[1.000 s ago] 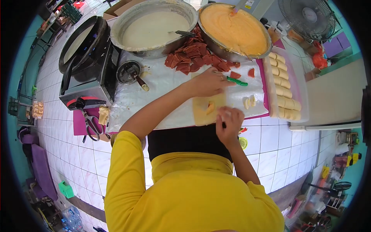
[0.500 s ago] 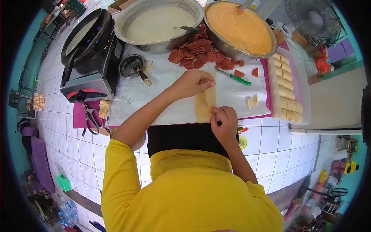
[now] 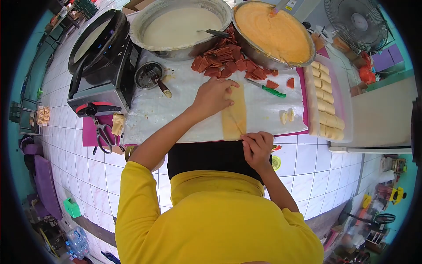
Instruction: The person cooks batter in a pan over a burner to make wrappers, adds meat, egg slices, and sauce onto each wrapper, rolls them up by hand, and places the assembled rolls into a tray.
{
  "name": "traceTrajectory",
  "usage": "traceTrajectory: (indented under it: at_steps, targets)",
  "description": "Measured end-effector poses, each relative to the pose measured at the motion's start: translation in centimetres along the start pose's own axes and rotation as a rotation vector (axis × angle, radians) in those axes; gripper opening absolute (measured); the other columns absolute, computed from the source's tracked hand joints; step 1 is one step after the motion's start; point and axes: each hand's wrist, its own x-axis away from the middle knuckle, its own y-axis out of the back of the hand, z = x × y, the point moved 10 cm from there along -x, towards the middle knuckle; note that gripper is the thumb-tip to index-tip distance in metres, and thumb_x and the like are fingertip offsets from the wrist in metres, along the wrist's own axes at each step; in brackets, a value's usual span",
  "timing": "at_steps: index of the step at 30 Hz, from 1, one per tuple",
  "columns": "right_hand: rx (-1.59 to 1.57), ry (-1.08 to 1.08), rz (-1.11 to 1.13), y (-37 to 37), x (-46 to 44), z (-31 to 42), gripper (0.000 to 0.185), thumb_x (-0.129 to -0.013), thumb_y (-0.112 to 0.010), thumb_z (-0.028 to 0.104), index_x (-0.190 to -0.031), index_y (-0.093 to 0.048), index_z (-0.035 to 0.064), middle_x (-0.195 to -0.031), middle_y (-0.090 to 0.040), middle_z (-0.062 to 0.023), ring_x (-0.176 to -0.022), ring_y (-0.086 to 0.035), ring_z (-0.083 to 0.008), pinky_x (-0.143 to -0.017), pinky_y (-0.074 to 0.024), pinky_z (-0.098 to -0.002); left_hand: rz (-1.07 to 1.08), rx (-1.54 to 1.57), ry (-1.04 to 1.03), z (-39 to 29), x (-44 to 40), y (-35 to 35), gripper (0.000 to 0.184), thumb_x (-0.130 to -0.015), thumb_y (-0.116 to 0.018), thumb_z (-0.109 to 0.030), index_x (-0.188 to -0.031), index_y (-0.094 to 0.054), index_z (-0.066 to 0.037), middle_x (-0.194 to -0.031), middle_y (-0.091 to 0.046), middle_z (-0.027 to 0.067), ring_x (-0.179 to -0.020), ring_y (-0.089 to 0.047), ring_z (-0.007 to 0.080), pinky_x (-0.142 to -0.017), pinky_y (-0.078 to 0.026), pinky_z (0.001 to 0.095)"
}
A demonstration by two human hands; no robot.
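Note:
A thin, pale yellow crepe strip [image 3: 234, 116] lies lengthwise on the white-covered table in front of me. My left hand [image 3: 214, 97] rests at its upper left side, thumb and forefinger spread apart over it. At the near right corner of the crepe, my right hand [image 3: 258, 147] has thumb and fingers pinched together on its edge. A thin line, perhaps a fold or a string of filling, runs towards that corner. Beyond the crepe is a heap of reddish-brown meat slices [image 3: 224, 57]. A green-handled knife [image 3: 273, 91] lies to the right, near some pale pieces [image 3: 287, 116].
Large bowls of white batter [image 3: 182, 26] and orange mixture [image 3: 270, 31] stand at the back. At left are a pan [image 3: 94, 42] on a stove [image 3: 105, 83], a round wooden-handled tool [image 3: 150, 75] and scissors [image 3: 103, 132]. A plastic tray [image 3: 345, 105] of pale rolls stands right.
My left hand has shifted slightly left and its fingers have spread. My right hand has moved a little down and right, to the crepe's near corner.

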Motion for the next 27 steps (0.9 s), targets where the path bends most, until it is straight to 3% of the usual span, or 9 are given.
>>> traceTrajectory:
  at_steps: [5, 9, 12, 15, 18, 20, 24, 27]
  targets:
    - [-0.032, -0.038, 0.068, 0.1, -4.6, -2.7, 0.032, -0.089, -0.06, 0.019, -0.119, -0.066, 0.0104, -0.118, -0.062, -0.0053, -0.107, -0.051, -0.0313, -0.095, -0.0372, -0.0467, -0.1, -0.255, -0.244, -2.8, 2.9, 0.3, 0.027, -0.081, -0.073, -0.023, -0.108, -0.07, -0.019, -0.107, -0.066, -0.0052, -0.101, -0.053, 0.0198, -0.087, -0.039, 0.0391]
    - [0.067, 0.066, 0.236, -2.4, -8.5, -3.5, 0.039, -0.096, -0.051, 0.033, -0.132, -0.06, 0.0199, -0.137, -0.053, -0.0051, -0.13, -0.041, -0.0337, -0.108, -0.0269, -0.0512, -0.107, -0.413, -0.292, -3.7, 4.9, -0.5, 0.021, -0.089, -0.064, -0.027, -0.107, -0.071, -0.019, -0.113, -0.066, -0.0078, -0.101, -0.053, 0.0172, -0.088, -0.035, 0.0431]
    - [0.195, 0.116, 0.295, -4.2, -9.1, -4.6, 0.041, -0.097, -0.049, 0.041, -0.135, -0.058, 0.027, -0.14, -0.05, -0.0033, -0.135, -0.036, -0.0337, -0.112, -0.021, -0.0543, -0.128, -0.447, -0.29, -3.5, 5.4, -0.8, 0.022, -0.092, -0.061, -0.029, -0.109, -0.071, -0.017, -0.117, -0.066, -0.0082, -0.102, -0.053, 0.0163, -0.089, -0.034, 0.045]
    - [0.176, 0.067, 0.385, -5.2, -9.3, -5.7, 0.042, -0.096, -0.05, 0.045, -0.135, -0.057, 0.0295, -0.14, -0.05, -0.0057, -0.135, -0.037, -0.0335, -0.112, -0.02, -0.0562, -0.153, -0.425, -0.274, -3.5, 5.5, -0.7, 0.022, -0.092, -0.061, -0.027, -0.109, -0.071, -0.017, -0.119, -0.066, -0.0067, -0.102, -0.054, 0.0158, -0.089, -0.034, 0.0449]
    - [0.172, 0.08, 0.325, -4.3, -9.3, -4.8, 0.043, -0.095, -0.053, 0.042, -0.134, -0.058, 0.0245, -0.138, -0.049, -0.0085, -0.132, -0.039, -0.0329, -0.111, -0.0212, -0.0542, -0.201, -0.329, -0.259, -3.9, 5.7, 0.0, 0.021, -0.089, -0.063, -0.023, -0.108, -0.071, -0.018, -0.115, -0.065, -0.0057, -0.099, -0.055, 0.0159, -0.087, -0.035, 0.0419]
    - [0.033, 0.05, 0.268, -2.7, -8.8, -4.0, 0.041, -0.092, -0.059, 0.034, -0.13, -0.06, 0.0196, -0.13, -0.053, -0.0091, -0.124, -0.045, -0.0326, -0.106, -0.0283, -0.0518, -0.253, -0.255, -0.297, -4.3, 6.6, 0.8, 0.022, -0.085, -0.066, -0.019, -0.106, -0.072, -0.019, -0.108, -0.063, -0.0054, -0.095, -0.055, 0.0156, -0.084, -0.037, 0.0395]
    - [-0.124, 0.066, 0.217, -1.3, -4.5, -2.9, 0.038, -0.083, -0.068, 0.017, -0.12, -0.063, 0.0127, -0.113, -0.059, -0.007, -0.105, -0.055, -0.0293, -0.091, -0.0409, -0.0457, -0.139, -0.324, -0.409, -5.4, 9.3, -0.4, 0.028, -0.077, -0.069, -0.016, -0.104, -0.073, -0.024, -0.09, -0.054, -0.0053, -0.084, -0.053, 0.0152, -0.078, -0.038, 0.0356]
    - [-0.118, 0.169, 0.207, -0.9, -2.5, -1.5, 0.036, -0.079, -0.071, 0.012, -0.115, -0.064, 0.0139, -0.104, -0.06, -0.0045, -0.095, -0.057, -0.0259, -0.083, -0.0442, -0.0425, -0.122, -0.345, -0.423, -5.4, 10.0, -1.3, 0.031, -0.076, -0.069, -0.017, -0.105, -0.074, -0.026, -0.084, -0.049, -0.0049, -0.08, -0.05, 0.0151, -0.076, -0.038, 0.0343]
